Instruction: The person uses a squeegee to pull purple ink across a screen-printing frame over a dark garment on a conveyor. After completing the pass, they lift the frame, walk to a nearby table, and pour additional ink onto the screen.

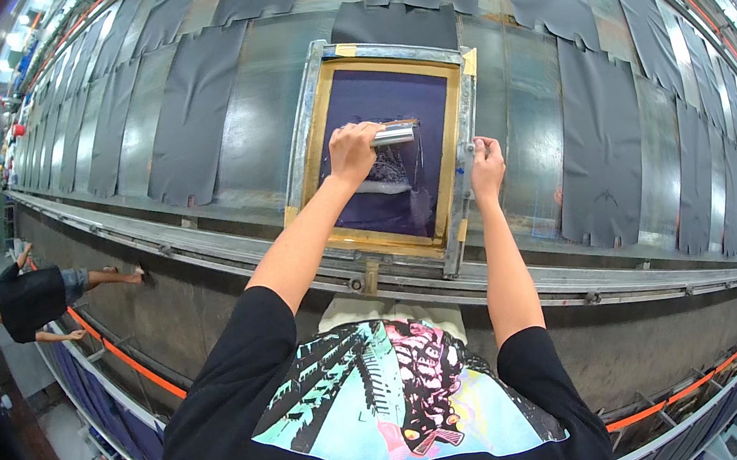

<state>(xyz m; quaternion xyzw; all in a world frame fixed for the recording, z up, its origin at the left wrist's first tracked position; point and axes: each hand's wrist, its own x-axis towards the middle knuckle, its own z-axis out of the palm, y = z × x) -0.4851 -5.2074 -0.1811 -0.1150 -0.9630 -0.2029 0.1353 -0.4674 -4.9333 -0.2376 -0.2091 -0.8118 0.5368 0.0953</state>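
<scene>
In front of me a metal-framed printing screen [444,211] lies on the long table, its dark purple mesh bordered by yellowish tape. My left hand [353,152] is closed around a squeegee [395,135] with a shiny metal handle, which rests across the upper middle of the mesh. Below the squeegee, a pale, wet-looking ink patch [381,182] shows on the mesh. At the right side of the frame, my right hand [487,166] has its fingers curled in against the metal edge; whether they grip it is partly hidden.
Dark fabric pieces [597,142] lie in rows on the shiny table [517,92], left, right and beyond the screen. A metal rail [214,248] runs along the near table edge. Another person [32,299] stands in the aisle at far left, beside an orange-striped rail [126,352].
</scene>
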